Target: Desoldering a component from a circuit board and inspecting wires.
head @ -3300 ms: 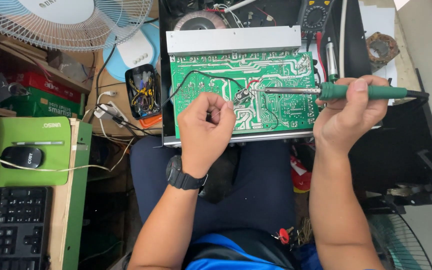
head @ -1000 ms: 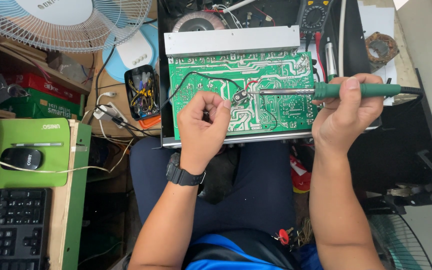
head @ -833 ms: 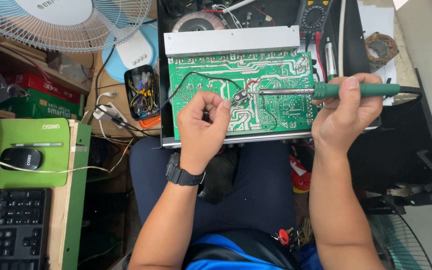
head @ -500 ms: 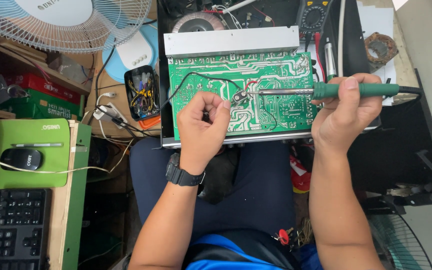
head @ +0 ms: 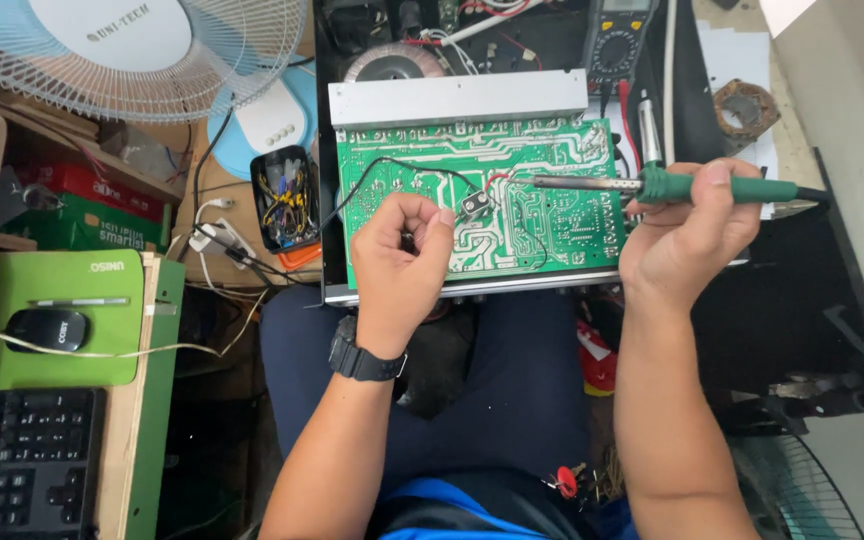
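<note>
A green circuit board (head: 552, 215) lies solder side up on an open black chassis across my lap. My left hand (head: 399, 255) rests on the board, fingers curled, pinching something small next to a little black part (head: 474, 205); I cannot make out what it pinches. My right hand (head: 687, 235) grips a green-handled soldering iron (head: 692, 186), held level, its metal tip pointing left at a red and black wire joint near that part. A black watch sits on my left wrist.
A grey metal bar (head: 452, 98) edges the board's far side, with a coil and a multimeter (head: 619, 40) behind. A fan (head: 142, 50), a black tray of small parts (head: 285, 195), a mouse (head: 44, 328) on a green pad and a keyboard (head: 27, 480) lie left.
Over three seconds the soldering iron has shifted slightly left and up, its tip closer to the wire joint. My left hand has stayed put; in the last second nothing visibly moved.
</note>
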